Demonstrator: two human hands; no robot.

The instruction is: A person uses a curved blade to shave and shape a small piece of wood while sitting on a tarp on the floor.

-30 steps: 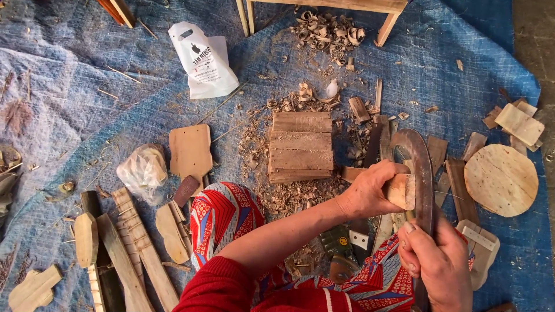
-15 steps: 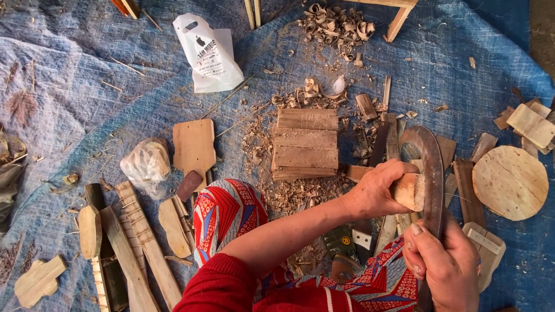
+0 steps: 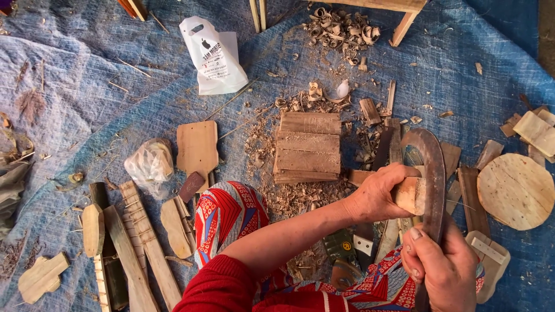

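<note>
Knife (image 3: pixel 430 173) handle hidden inside right hand (image 3: pixel 442 268), stool (image 3: pixel 399 11) cut by far edge, block (image 3: pixel 407 195) partly under left hand (image 3: pixel 381 196)

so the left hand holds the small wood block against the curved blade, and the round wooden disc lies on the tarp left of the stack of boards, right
Not quite. The round wooden disc lies to the right of the stack of boards, past the curved blade, as the head view shows. The rest holds: the left hand holds the small wood block against that blade.

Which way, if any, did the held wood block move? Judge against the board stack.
No. The wood block in the left hand stays right of the board stack.
</note>
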